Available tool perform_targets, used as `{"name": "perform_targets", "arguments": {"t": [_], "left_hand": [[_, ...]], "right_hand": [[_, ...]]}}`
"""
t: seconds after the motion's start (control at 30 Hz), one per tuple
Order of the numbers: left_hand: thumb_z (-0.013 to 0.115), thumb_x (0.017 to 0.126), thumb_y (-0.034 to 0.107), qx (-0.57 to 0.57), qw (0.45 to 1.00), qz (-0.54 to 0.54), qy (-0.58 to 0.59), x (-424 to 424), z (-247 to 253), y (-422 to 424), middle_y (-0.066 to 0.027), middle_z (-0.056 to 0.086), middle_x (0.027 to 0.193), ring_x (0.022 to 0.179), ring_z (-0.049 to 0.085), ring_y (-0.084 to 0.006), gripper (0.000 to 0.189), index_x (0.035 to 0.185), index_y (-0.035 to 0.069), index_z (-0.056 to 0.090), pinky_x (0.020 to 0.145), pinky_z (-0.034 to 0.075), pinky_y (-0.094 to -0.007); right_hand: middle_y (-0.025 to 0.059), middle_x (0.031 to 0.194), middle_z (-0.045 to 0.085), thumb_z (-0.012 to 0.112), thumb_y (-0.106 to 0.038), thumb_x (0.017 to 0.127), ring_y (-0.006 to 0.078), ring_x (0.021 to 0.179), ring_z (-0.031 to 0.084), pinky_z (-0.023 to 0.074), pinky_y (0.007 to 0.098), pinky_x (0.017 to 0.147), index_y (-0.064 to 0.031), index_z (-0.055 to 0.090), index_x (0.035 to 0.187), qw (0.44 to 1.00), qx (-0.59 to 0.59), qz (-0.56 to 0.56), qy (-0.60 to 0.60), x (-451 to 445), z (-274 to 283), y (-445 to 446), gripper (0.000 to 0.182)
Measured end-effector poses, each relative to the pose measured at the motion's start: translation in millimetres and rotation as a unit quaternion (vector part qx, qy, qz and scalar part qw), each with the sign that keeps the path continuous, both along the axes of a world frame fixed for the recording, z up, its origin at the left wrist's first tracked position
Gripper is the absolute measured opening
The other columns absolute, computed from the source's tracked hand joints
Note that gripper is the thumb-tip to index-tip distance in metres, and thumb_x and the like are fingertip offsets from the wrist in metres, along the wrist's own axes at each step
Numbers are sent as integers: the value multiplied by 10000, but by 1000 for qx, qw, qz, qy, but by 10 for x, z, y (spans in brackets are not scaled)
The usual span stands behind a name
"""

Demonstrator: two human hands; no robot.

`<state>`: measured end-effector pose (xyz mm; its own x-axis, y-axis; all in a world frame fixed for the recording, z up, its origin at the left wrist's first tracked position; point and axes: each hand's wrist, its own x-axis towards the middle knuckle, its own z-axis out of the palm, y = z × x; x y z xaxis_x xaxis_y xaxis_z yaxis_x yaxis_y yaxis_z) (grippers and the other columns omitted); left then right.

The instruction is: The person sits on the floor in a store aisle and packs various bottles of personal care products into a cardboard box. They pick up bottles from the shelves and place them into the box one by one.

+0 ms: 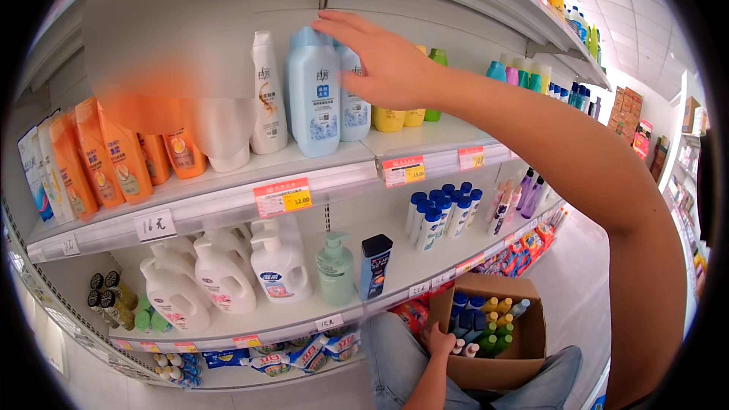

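On the upper shelf a large light-blue shampoo-type bottle (314,97) stands upright, with a similar blue bottle (356,105) behind its right side. My right hand (376,60) reaches in from the right over both, fingers stretched at the cap of the front bottle and thumb apart before the other; whether it touches them is unclear. Down low, an open cardboard box (492,373) rests by my jeans-clad legs, holding several bottles with blue, yellow and green caps. The fingers of my left hand (438,340) are on the box's left rim, near two pink-white bottles (464,348).
Orange bottles (125,165) and a white bottle (269,94) stand left of the blue ones, yellow bottles (389,119) to the right. The lower shelf holds white pump jugs (279,267), a green pump bottle (335,270) and a dark bottle (376,267). A shelf edge (324,182) with price tags runs between.
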<state>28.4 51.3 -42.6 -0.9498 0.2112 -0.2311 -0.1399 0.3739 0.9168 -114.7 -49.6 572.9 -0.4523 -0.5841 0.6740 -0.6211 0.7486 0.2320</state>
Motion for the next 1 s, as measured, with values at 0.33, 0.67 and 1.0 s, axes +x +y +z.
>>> {"name": "perform_targets", "arguments": {"t": [0.33,0.67,1.0], "left_hand": [[599,743,126,-10,1000,-18,2,4,79,-20,-283,414,1444,1376,326,-481,619,1358,73,556,1194,221,-531],[611,729,76,-25,997,5,72,-47,-37,19,-276,570,1304,1259,496,-464,561,1289,44,603,1120,344,-533],[595,821,15,-93,991,-79,49,32,115,-52,-262,398,1447,1359,345,-478,667,1462,104,435,1169,255,-537]], "right_hand": [[199,1263,525,726,-214,864,370,1125,575,479,445,939,-23,580,1227,992,-122,36,17,281,-29,-9,435],[135,1051,655,708,-86,912,165,836,656,550,265,728,36,529,1228,940,-336,-19,-49,2127,-281,1065,383],[74,926,597,763,31,783,166,787,595,506,330,697,-57,615,1081,794,-346,-432,-252,3191,-2685,3007,344]]}}
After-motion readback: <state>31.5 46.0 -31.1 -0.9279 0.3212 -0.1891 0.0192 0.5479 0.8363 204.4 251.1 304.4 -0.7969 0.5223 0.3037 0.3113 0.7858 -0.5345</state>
